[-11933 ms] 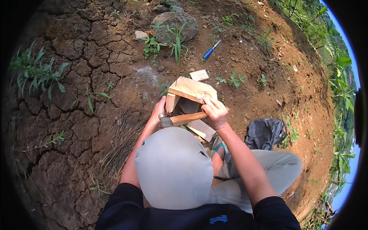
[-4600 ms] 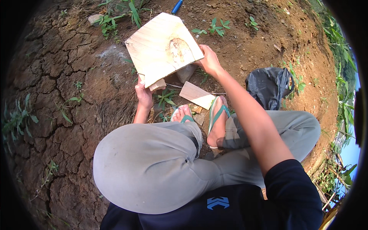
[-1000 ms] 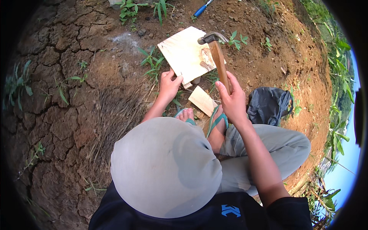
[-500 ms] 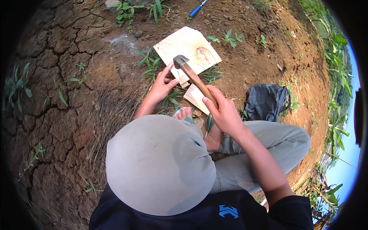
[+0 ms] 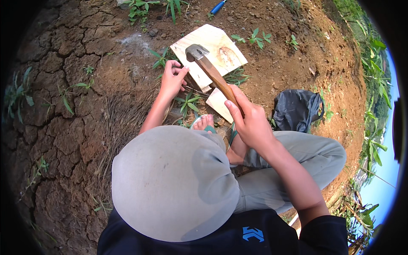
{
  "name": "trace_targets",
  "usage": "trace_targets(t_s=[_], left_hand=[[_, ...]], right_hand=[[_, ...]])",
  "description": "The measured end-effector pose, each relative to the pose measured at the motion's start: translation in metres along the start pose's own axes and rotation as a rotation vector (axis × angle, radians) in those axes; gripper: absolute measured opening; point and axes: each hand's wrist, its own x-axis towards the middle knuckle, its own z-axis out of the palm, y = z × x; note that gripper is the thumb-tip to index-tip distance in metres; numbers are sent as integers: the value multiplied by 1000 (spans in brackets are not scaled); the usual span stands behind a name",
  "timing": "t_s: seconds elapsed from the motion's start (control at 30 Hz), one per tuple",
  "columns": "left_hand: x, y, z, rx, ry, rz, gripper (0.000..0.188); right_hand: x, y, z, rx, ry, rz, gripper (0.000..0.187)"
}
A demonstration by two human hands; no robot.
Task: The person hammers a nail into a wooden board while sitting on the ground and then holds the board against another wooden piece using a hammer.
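R hand (image 5: 250,121) gripped the wooden-handled steel hammer (image 5: 211,70), head over the pale square wood board (image 5: 208,53) on cracked dirt. L hand (image 5: 172,78) fingers pinched at board's edge; contents too small to tell.

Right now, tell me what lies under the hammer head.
The hammer, held in the right hand, has its head over the pale wooden board near the left hand fingertips. Whether a nail sits beneath is hidden by the head.
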Motion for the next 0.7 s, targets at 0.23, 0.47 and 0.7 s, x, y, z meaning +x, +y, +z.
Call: trace_targets(t_s=[0.23, 0.47, 0.7], left_hand=[[11, 3, -7, 96, -85, -160, 48], [-2, 14, 3, -142, 61, -201, 64], [0, 4, -9, -244, -35, -303, 46]], right_hand=[[3, 21, 10, -142, -187, 180, 40], [2, -1, 6, 9, 86, -75, 43], [4, -6, 2, -179, -137, 101, 37]])
